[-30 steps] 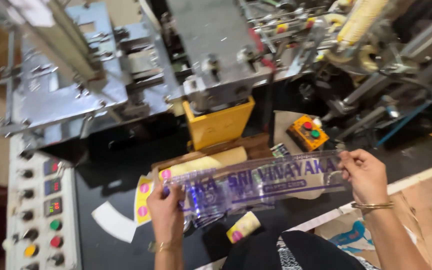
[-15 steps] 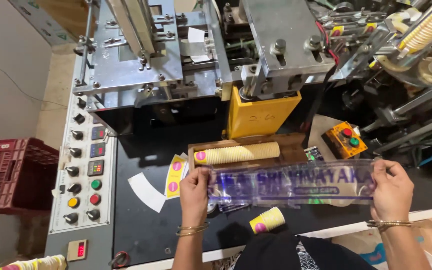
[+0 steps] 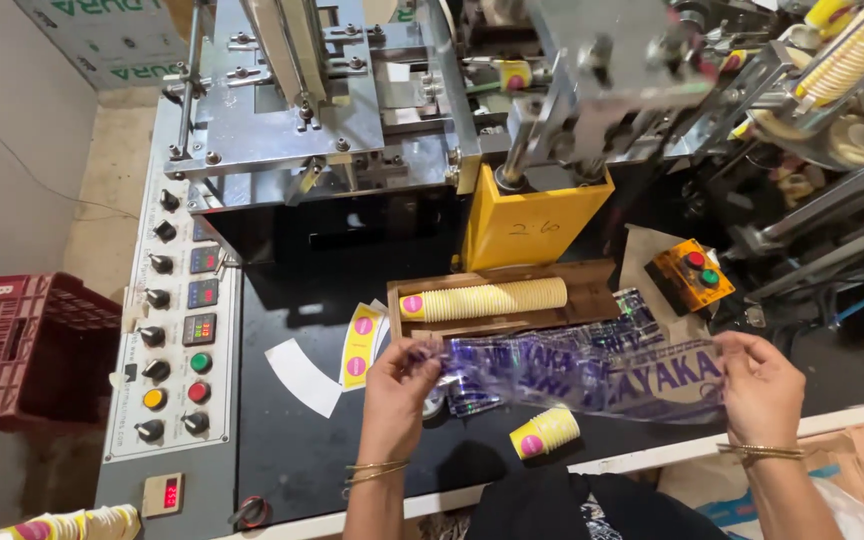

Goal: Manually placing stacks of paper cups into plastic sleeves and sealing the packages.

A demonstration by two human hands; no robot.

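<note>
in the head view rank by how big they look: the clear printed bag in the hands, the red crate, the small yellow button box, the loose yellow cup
1. clear printed bag
2. red crate, cut off by the frame edge and farther away, so unsure against the bag
3. yellow button box
4. loose yellow cup, close in size to the box

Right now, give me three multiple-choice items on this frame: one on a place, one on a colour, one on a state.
1. Where does the long stack of paper cups lie?
A. in the wooden tray
B. in the red crate
C. on the control panel

2. What colour is the machine block behind the tray?
A. green
B. yellow
C. white

3. How is the clear printed plastic sleeve held?
A. rolled up in one hand
B. lying flat, untouched
C. stretched between left hand and right hand

Answers: 1 A, the stack rests inside the tray; 2 B, its face is yellow; 3 C, each hand pinches one end.
</note>
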